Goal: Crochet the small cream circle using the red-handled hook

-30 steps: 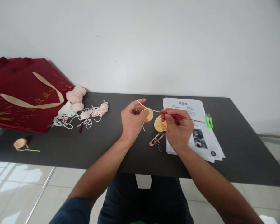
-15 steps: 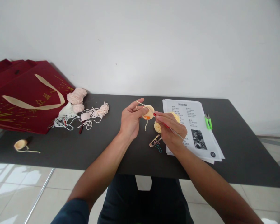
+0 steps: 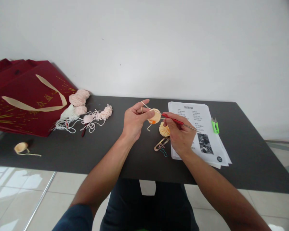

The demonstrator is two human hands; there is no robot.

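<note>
My left hand is closed on a small round cream crochet piece, thumb on its near face. An orange marker sits on the piece's lower edge, and a short tail of yarn dangles beneath. Working yarn runs over the raised index finger. In my right hand is a red-handled crochet hook, held like a pen, its tip side at the piece's right edge. Below and between the hands lies a ball of yellow yarn, partly hidden by my right hand. A safety-pin-shaped clip rests nearer me.
Printed sheets lie under and right of my right hand, with green thread snips on their edge. Pink and white yarn is heaped by a dark red bag. A cream crocheted cup sits far left.
My right hand has turned and pulled slightly right, so the hook's red handle shows more and lies flatter. The left hand still holds the crochet piece in nearly the same place.
</note>
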